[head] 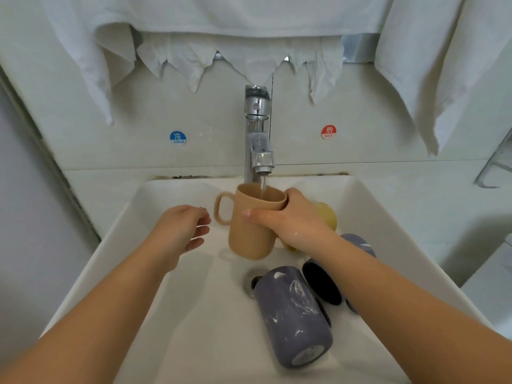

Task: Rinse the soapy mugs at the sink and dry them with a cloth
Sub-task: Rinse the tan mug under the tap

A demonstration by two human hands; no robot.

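Note:
My right hand (288,220) grips a tan mug (246,234) upright under the faucet (257,134), and water streams into it. The mug's handle points left. My left hand (182,228) hovers just left of that handle with relaxed fingers, holding nothing. Two grey-purple mugs lie on their sides in the white sink (155,300): one soapy mug (293,314) over the drain, another (357,242) mostly hidden under my right forearm. A yellow mug (328,214) shows behind my right hand.
White cloths (249,56) hang along the wall above the faucet, with a larger towel (432,65) at the right. Cold (178,138) and hot (328,132) stickers flank the tap. A clear rack (496,167) stands at the right edge.

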